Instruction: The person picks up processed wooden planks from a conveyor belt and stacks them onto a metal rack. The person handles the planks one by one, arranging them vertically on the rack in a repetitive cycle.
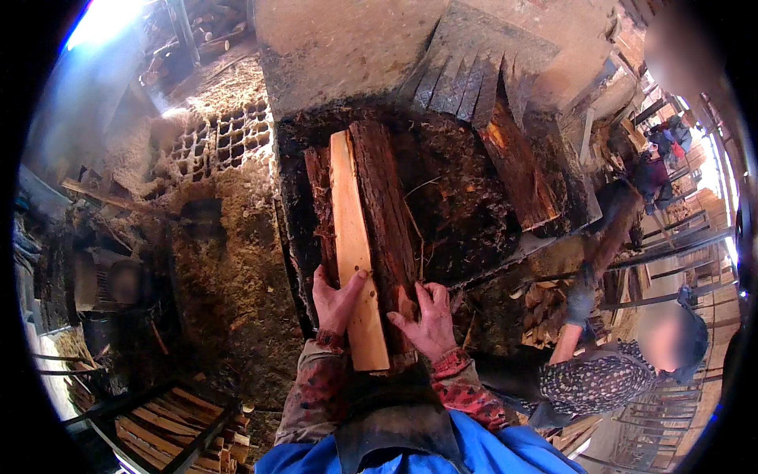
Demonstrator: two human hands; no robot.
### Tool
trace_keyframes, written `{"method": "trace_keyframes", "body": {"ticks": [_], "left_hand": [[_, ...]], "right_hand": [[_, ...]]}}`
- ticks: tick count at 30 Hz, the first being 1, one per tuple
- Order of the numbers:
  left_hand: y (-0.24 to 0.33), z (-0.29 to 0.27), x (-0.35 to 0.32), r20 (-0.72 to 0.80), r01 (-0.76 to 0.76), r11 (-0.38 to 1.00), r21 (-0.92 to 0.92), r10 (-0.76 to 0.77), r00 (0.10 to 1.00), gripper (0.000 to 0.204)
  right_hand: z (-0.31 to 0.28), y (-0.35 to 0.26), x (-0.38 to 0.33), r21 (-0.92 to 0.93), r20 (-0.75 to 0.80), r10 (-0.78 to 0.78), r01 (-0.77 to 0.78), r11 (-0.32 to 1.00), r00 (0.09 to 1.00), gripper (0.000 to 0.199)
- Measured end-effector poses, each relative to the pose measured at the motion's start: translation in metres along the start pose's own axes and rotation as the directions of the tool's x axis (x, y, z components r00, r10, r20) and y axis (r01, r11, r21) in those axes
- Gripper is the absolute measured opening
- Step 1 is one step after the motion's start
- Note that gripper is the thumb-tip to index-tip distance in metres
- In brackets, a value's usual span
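Note:
A long pale sawn board [354, 213] lies lengthwise in front of me. A bark-covered wood slab [383, 197] is along its right side, and a narrower reddish bark slab [322, 197] shows at its left. My left hand [338, 302] grips the board near its close end, thumb pressed on the pale face, fingers down the left side and partly hidden. With thumb on the bark and fingers curled at its right edge, my right hand [430, 322] holds the right slab. All three pieces rest on a dark, debris-covered metal table [450, 205].
Another bark-covered log piece [517, 170] lies at the far right, beneath dark hanging flaps [466, 87]. A co-worker [600, 379] stands close on my right, a gloved arm reaching forward. Cut wood strips fill a rack [162, 426] at lower left. A sawdust-covered grid [221, 138] is at far left.

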State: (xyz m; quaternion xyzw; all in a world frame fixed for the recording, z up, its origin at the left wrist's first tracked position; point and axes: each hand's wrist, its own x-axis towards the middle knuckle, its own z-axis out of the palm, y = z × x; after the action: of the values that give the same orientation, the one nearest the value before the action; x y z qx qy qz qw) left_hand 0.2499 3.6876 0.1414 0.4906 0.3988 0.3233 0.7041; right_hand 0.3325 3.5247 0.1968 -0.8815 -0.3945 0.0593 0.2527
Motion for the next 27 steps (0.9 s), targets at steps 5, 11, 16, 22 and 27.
{"method": "trace_keyframes", "body": {"ticks": [5,11,16,22,27], "left_hand": [[0.005,0.0,0.0,-0.002,-0.02,0.996,0.083,0.021,1.0,0.058],[-0.006,-0.002,0.0,0.029,-0.046,0.999,-0.02,0.047,0.999,0.061],[-0.021,-0.008,0.006,-0.053,-0.028,0.994,0.107,0.033,0.998,0.069],[0.009,0.006,-0.001,-0.002,0.033,0.996,0.078,-0.033,0.999,0.066],[-0.01,0.0,0.006,-0.031,-0.069,0.99,0.125,0.074,0.997,0.059]], "right_hand": [[-0.002,0.0,0.003,0.037,-0.009,-0.045,0.046,0.998,0.999,0.071],[-0.008,0.002,0.005,0.1,0.004,-0.052,0.051,0.994,0.999,0.061],[-0.012,0.026,0.018,0.122,0.001,-0.07,0.07,0.99,0.998,0.049],[-0.01,0.102,0.071,-0.248,-0.197,0.0,-0.05,0.968,0.98,0.059],[-0.005,0.126,0.088,-0.359,-0.024,0.199,-0.194,0.913,0.98,0.068]]}}
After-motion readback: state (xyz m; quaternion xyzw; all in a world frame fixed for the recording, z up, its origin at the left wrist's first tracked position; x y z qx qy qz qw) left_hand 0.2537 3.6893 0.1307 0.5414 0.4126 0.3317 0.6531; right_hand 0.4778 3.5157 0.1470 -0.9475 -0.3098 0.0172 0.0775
